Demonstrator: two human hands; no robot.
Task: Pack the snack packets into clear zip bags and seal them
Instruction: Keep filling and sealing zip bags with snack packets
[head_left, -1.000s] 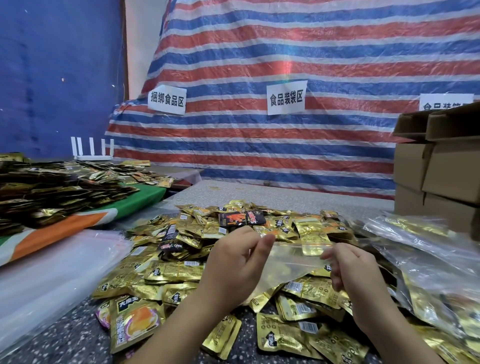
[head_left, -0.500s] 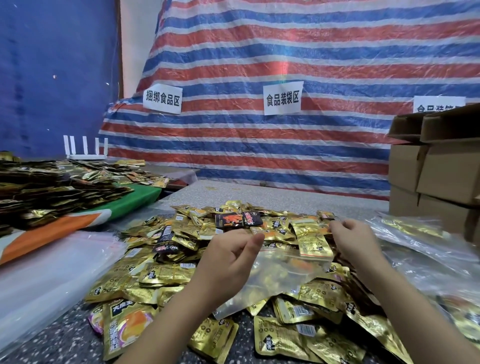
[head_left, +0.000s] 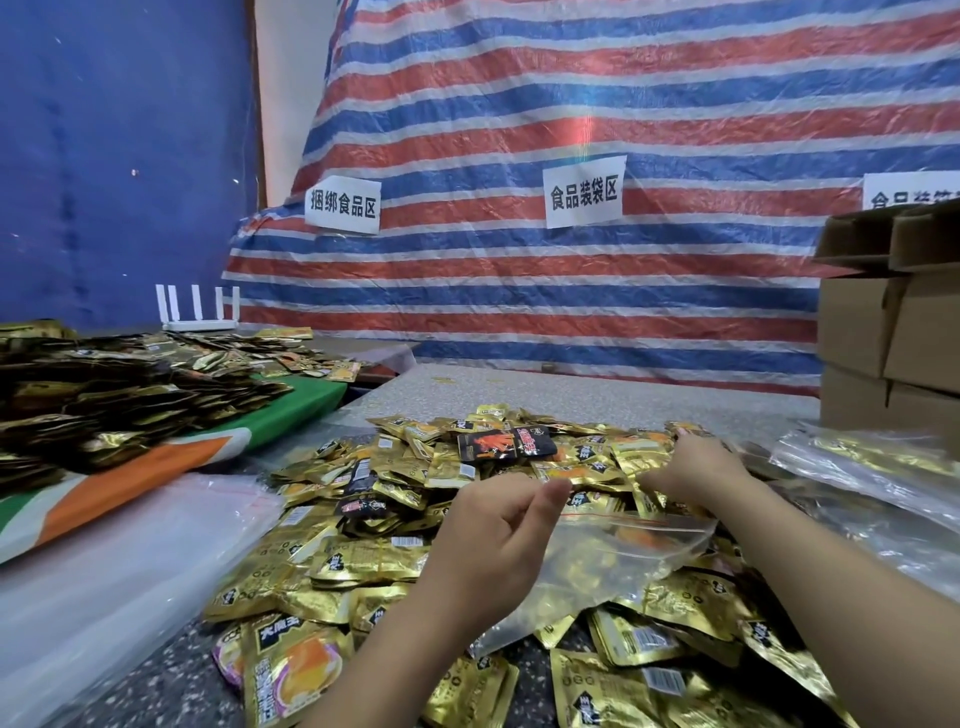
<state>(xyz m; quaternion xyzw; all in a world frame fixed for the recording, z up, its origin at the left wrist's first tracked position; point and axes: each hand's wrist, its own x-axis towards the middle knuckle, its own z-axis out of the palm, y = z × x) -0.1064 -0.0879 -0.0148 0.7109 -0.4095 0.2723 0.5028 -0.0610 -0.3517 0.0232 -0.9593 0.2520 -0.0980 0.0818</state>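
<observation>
On a speckled table (head_left: 597, 387) heaped with gold snack packets (head_left: 395, 558), the left hand (head_left: 493, 545) pinches an unfilled clear zip bag (head_left: 623, 561) above the heap while the right hand (head_left: 691, 467) closes on a packet; filled bags (head_left: 872, 467) lie right of it.

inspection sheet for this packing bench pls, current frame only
Surface: speckled table, mostly covered.
Job's things: gold packets heaped in the middle; zip bag lying on the heap; filled bags at right.
Clutter: second packet heap on a green-orange cloth; plastic sheet at left.
Grippers: left hand pinches the bag's edge; right hand grips packets in the heap.
Cables: nothing seen.
Surroundings: striped tarp with paper signs; cardboard boxes; white router.
</observation>
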